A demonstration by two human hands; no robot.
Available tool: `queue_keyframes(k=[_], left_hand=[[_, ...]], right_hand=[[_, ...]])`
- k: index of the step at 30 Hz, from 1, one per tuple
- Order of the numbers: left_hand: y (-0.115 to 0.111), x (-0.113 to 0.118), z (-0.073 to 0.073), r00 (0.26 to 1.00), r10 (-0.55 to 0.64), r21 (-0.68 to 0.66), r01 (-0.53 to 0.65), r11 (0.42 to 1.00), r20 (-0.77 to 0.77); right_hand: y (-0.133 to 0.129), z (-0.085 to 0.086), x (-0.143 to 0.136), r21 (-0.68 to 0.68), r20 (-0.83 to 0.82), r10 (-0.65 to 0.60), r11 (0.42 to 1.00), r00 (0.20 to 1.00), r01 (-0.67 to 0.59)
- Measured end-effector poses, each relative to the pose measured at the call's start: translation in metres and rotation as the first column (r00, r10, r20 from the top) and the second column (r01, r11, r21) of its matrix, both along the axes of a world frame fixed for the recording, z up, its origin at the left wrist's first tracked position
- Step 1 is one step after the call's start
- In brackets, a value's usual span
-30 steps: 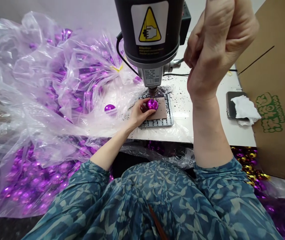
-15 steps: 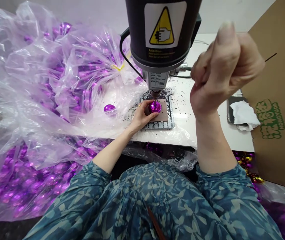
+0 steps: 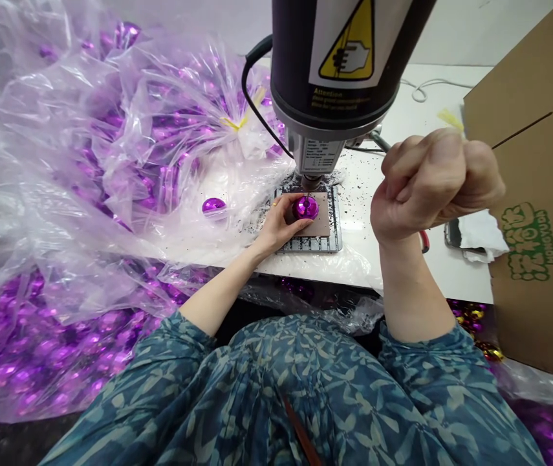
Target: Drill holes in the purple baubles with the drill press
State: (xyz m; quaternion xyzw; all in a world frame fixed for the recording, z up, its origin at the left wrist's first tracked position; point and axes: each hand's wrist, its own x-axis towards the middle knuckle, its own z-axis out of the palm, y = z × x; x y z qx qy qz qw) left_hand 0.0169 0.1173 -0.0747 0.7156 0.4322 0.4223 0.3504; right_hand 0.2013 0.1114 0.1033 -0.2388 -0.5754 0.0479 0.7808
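Observation:
Under the chuck of a black drill press (image 3: 337, 110), a shiny purple ball (image 3: 307, 207) rests on a brown board (image 3: 322, 223) over the slotted metal base (image 3: 337, 243). My left hand (image 3: 281, 223) grips this ball from the left between thumb and fingers. The drill tip meets the ball's top, though the exact contact is too small to tell. Raised at the right of the machine, my right hand (image 3: 436, 181) is closed round the end of the press lever (image 3: 379, 141), whose grip the fingers hide. A second purple ball (image 3: 214, 206) lies to the left on the table.
Large clear plastic bags (image 3: 111, 149) full of purple balls fill the left side. A cardboard box (image 3: 523, 194) stands at the right, beside a white cloth (image 3: 482, 236) and a dark phone-like object. Dark shavings are scattered over the white table (image 3: 363, 252).
My right hand has come down, turning with the lever. My left hand still holds the ball in place. The view has shifted slightly, bringing a red-handled object into sight beside my right wrist.

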Motion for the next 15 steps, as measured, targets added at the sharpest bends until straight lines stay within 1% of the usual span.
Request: queue_keyframes(k=[3,5,6,8,11,15], left_hand=[[0.000,0.001,-0.001,1.000,0.003,-0.008,-0.003,1.000,0.009],[-0.001,0.001,-0.002,1.000,0.001,-0.016,-0.001,1.000,0.018],[-0.001,0.002,-0.002,1.000,-0.001,-0.017,0.001,1.000,0.023],[-0.001,0.002,-0.003,1.000,-0.001,-0.013,0.002,1.000,0.031],[-0.001,0.003,-0.003,0.999,0.007,-0.009,-0.007,1.000,0.037],[-0.001,0.004,-0.003,0.999,0.018,-0.021,-0.017,1.000,0.026]], right_hand=[[0.013,-0.022,0.005,0.073,-0.026,-0.144,0.987,0.989,0.146],[0.022,-0.035,0.007,0.115,-0.056,-0.190,0.974,0.980,0.196],[0.025,-0.039,0.007,0.136,-0.062,-0.185,0.972,0.981,0.192],[0.029,-0.043,0.008,0.185,-0.061,-0.132,0.973,0.989,0.142],[0.030,-0.043,0.007,0.232,-0.048,-0.056,0.970,0.997,0.066],[0.025,-0.045,0.006,0.253,-0.048,-0.032,0.966,0.998,0.043]])
